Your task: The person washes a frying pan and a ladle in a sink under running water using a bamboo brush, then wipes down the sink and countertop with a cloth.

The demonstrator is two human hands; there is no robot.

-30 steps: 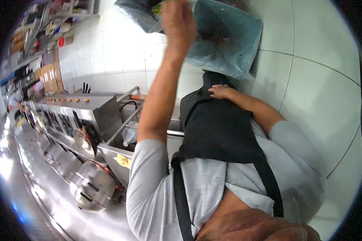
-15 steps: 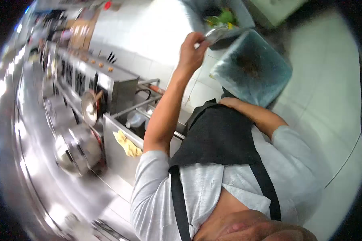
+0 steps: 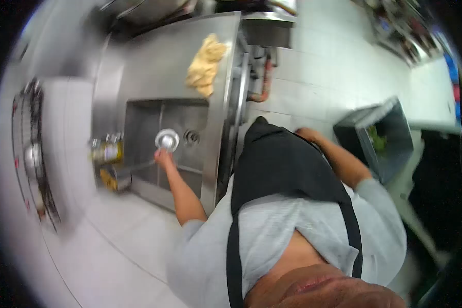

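My left hand (image 3: 163, 156) is closed at the edge of a small round shiny metal piece (image 3: 167, 140), held over the steel sink (image 3: 143, 123). The sink's drain (image 3: 192, 136) shows just to the right of that piece. My right hand (image 3: 307, 134) rests at the edge of the black apron (image 3: 282, 164), its fingers mostly hidden. A crumpled yellow cloth (image 3: 206, 65) lies on the steel surface above the basin.
Bottles or jars with yellow labels (image 3: 108, 150) and a container with something yellow (image 3: 115, 178) stand left of the sink. A grey bin (image 3: 395, 146) with green leaves (image 3: 377, 138) is at the right. A wire rack (image 3: 33, 154) is at the far left.
The view has swung from the bins to the sink. My left hand has moved from beside the bin to over the basin, still with the shiny piece. My right hand stays by the apron.
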